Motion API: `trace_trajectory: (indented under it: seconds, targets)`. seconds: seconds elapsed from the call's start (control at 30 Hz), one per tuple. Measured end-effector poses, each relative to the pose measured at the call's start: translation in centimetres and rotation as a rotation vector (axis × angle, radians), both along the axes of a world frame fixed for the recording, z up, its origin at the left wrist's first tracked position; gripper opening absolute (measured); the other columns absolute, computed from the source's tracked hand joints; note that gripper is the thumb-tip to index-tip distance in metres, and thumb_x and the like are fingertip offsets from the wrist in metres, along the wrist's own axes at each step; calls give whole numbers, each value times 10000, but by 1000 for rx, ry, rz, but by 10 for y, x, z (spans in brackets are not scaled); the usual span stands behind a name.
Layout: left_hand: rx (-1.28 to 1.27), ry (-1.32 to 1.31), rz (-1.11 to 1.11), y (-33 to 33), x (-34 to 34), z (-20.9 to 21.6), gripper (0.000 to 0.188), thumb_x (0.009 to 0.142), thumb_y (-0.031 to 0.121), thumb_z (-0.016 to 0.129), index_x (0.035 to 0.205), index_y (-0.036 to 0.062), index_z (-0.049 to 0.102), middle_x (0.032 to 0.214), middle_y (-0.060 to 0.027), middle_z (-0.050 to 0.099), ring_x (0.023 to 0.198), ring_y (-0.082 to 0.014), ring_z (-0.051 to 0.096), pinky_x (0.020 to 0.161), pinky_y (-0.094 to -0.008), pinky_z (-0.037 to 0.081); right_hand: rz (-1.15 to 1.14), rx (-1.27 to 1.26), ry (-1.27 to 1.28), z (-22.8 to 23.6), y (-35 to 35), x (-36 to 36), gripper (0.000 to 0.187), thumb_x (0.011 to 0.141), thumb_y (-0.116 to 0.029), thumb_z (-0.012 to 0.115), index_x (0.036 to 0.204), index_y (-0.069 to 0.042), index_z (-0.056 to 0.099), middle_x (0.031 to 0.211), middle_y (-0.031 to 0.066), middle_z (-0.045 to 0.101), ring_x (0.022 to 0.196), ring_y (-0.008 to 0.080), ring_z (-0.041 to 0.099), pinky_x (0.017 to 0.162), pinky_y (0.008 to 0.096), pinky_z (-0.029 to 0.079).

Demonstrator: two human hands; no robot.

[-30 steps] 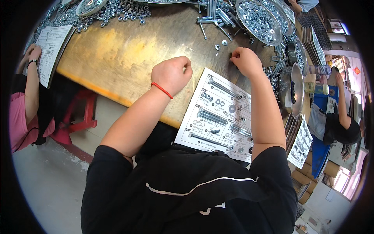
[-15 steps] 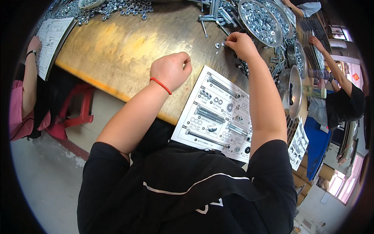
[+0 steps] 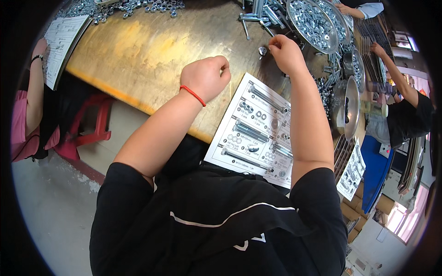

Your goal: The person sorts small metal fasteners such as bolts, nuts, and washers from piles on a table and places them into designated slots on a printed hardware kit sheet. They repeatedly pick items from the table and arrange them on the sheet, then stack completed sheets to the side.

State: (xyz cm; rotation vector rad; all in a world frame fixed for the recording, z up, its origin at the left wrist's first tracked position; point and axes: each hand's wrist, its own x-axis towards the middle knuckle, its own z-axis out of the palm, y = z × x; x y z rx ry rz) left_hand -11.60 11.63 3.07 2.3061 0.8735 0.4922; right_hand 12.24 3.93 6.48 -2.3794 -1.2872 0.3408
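My left hand [image 3: 203, 79], with a red cord on its wrist, is curled into a fist over the wooden table [image 3: 152, 43]. Anything inside it is hidden. Farther right, my right hand [image 3: 286, 54] is closed with its fingertips together, low over the table. What the fingertips hold, if anything, cannot be made out. Just left of them lies a small cluster of shiny metal washers or nuts [image 3: 262, 51]. Between my forearms lies a printed sheet [image 3: 251, 131] with pictures of bolts, nuts and washers, overhanging the near table edge.
Long bolts [image 3: 264, 16] lie loose at the far side, beside a metal bowl [image 3: 337, 42] of small fasteners. Another steel bowl [image 3: 352, 108] stands to the right. Loose nuts [image 3: 161, 5] cover the far left. Co-workers' arms [image 3: 37, 76] [image 3: 396, 76] show on both sides.
My right fingertips have drawn slightly away from the small metal pieces. Two pieces lay apart before; now they show as one cluster. My left fist stays much the same.
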Motion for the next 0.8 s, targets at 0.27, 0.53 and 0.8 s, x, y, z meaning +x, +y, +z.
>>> trace_trajectory:
  seconds: [0.27,0.53,0.8]
  targets:
    - [-7,52,12,-1,0,4,117,824,261,618,857,187,702,733,8,683,656,-202,644,584,-330,495,81,-102,75,-2,-1,-4,172,807,-152,710,932,-34,691,842,120,698,774,267,661,722,361,511]
    - [3,65,39,-6,2,-2,185,845,330,582,907,214,712,841,-37,712,795,-274,672,688,-378,528,117,128,118,22,-73,-15,117,785,-63,693,869,-10,631,696,21,589,656,105,527,612,270,438]
    - [41,156,54,-5,3,-3,225,847,373,585,955,225,715,865,5,720,797,-217,677,691,-347,524,194,-444,18,49,-269,-105,97,730,-41,627,825,-51,636,781,123,636,759,316,612,675,403,483]
